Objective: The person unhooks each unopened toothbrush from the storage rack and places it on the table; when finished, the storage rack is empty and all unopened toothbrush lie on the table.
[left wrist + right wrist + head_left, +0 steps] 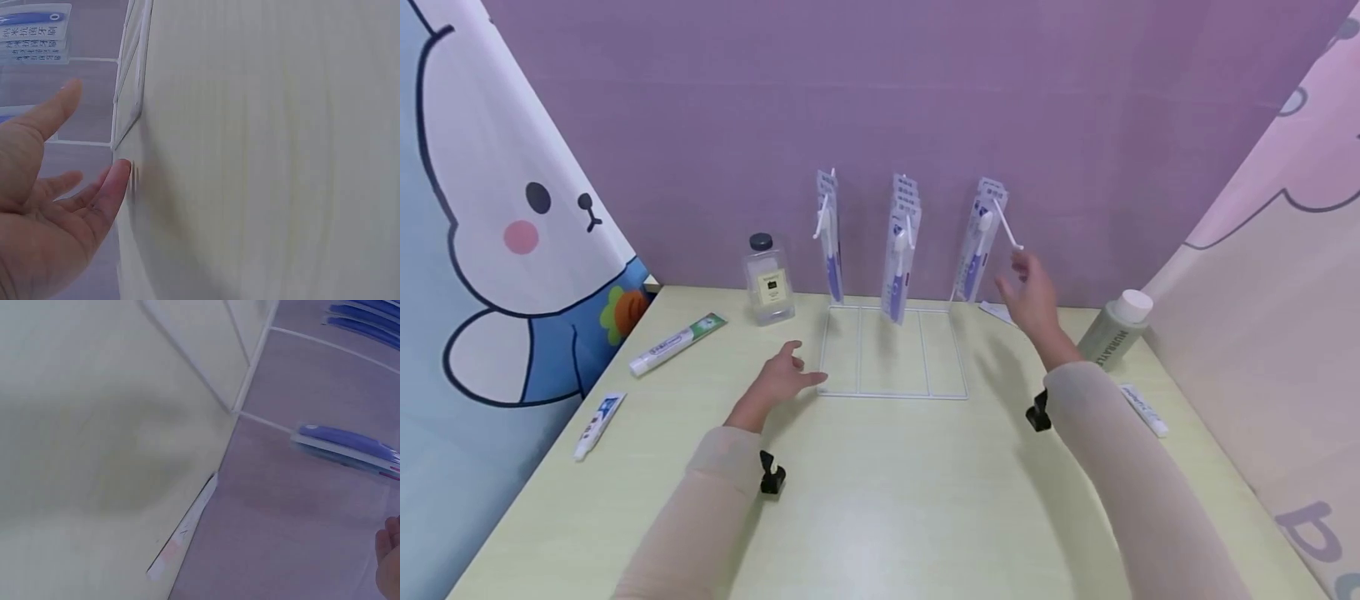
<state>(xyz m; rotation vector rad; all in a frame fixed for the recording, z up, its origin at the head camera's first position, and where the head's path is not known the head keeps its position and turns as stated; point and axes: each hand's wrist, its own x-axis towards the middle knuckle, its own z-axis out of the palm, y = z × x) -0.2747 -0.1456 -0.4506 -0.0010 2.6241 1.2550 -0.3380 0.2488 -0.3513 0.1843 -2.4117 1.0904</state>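
A white wire display rack (891,397) stands at the back of the table, with packaged toothbrushes hanging from its three hooks. On the middle hook hang several packs (897,262); other packs hang on the left hook (829,242) and the right hook (977,246). My left hand (777,379), fingers spread, is beside the front left part of the rack's base and holds nothing. Raised at the tip of the right hook, my right hand (1032,304) has loosely bent fingers and no pack in it. Only part of that hand (390,556) enters the right wrist view.
A clear bottle with a black cap (769,283) stands left of the rack. Two toothpaste tubes, one larger (676,343) and one smaller (598,425), lie farther left. A grey-green bottle (1112,333) and another small tube (1144,410) are at right. Behind the right hand lies a flat whitish item (997,313).
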